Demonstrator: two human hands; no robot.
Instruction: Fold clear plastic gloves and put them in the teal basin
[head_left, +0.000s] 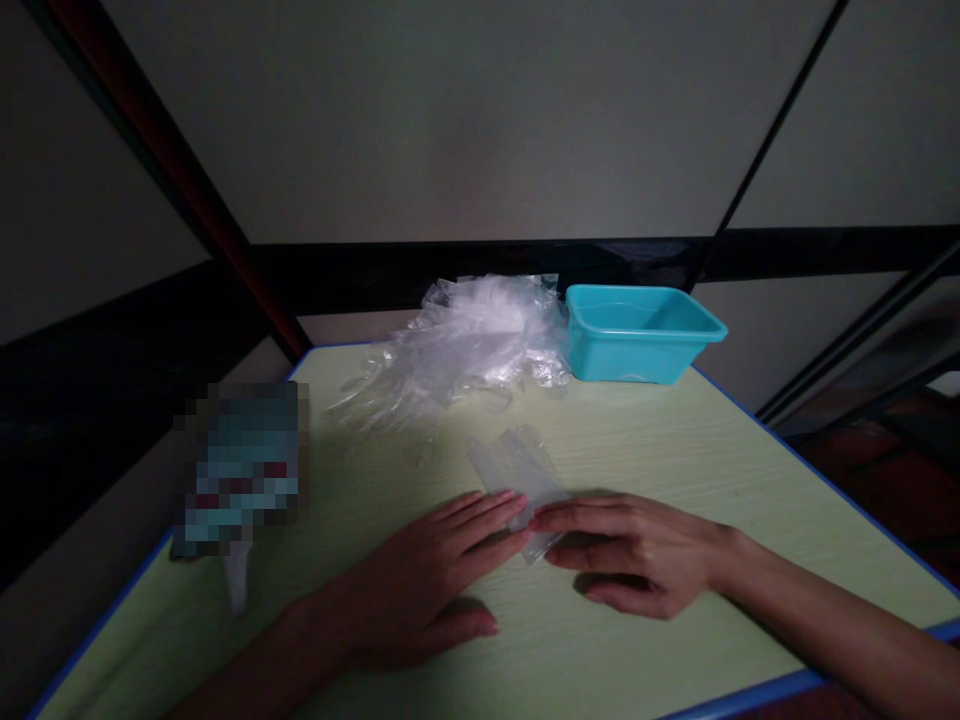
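A clear plastic bag (525,465) lies flat on the table between my two hands. The fingertips of my left hand (457,560) rest on its left edge, fingers stretched out and thumb apart. From the right, my right hand (630,550) touches the bag's lower right side with its fingertips, the fingers loosely bent and apart. Neither hand grips anything. Beyond them sits a loose heap of clear plastic bags (480,340), spread toward the left.
Right of the heap stands a turquoise plastic basin (626,355) at the table's back edge. A pixelated object (244,470) sits on the left side, with a whitish strip (237,578) below it. The pale table (712,430) has a blue edge; panelled walls rise behind it.
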